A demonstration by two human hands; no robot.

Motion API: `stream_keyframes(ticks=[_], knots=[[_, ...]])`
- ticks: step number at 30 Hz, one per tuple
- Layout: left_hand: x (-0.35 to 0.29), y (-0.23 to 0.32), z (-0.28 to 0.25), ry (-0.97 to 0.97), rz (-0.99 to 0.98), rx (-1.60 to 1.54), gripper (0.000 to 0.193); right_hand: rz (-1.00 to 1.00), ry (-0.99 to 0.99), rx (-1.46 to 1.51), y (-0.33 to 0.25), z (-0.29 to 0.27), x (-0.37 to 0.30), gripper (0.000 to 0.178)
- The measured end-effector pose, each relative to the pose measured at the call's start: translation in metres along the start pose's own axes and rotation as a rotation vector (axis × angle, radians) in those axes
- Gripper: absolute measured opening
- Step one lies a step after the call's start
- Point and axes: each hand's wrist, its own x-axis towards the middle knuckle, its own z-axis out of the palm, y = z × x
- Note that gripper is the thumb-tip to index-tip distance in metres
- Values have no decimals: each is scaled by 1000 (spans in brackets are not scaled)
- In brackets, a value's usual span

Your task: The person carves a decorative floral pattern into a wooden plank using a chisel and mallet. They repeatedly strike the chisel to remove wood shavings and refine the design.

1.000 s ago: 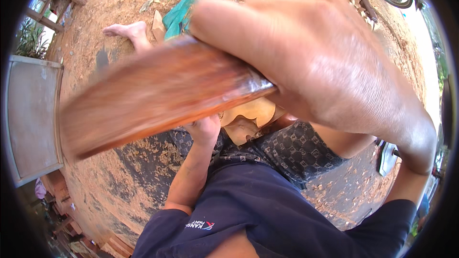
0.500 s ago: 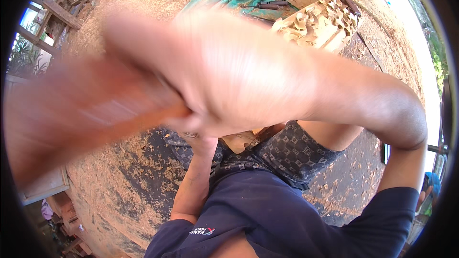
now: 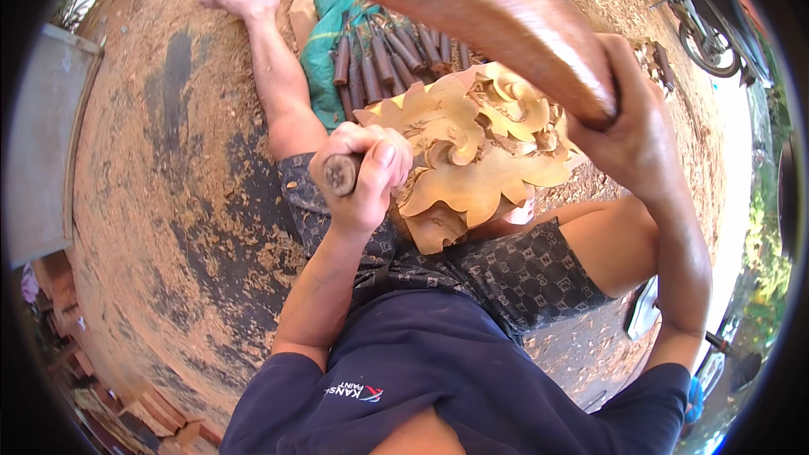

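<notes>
Chip-strewn brown ground (image 3: 143, 278) surrounds a pale-yellow wooden panel carved in leafy scrolls (image 3: 472, 173), before the person's lap (image 3: 506, 274). A thick reddish-brown wooden bat (image 3: 506, 25), lately swung leftward, now stands raised at right, its end wrapped in the right hand's grip (image 3: 628, 122), uncovering the panel; the left hand (image 3: 371, 181) clasps a round brown wooden tool handle (image 3: 340, 175), butt upward.

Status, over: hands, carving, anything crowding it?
Left hand gripping round-ended handle; right hand holding wooden block up. Carved panel in front. Dark-handled tools lie close by its far-left edge.
</notes>
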Motion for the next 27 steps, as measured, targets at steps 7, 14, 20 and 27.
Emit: stream_keyframes(ticks=[7,14,20,27], knots=[[-13,-15,-11,146,9,-38,8,-94,18,-28,-18,-10,5,67],[-15,-16,-13,115,27,-57,6,-95,-98,73,-48,-5,12,65],[-92,-55,-73,262,-317,-264,39,-636,-295,-460,-72,-2,37,39],[-40,-23,-23,138,-154,35,5,-387,-204,157,-98,-1,54,36]])
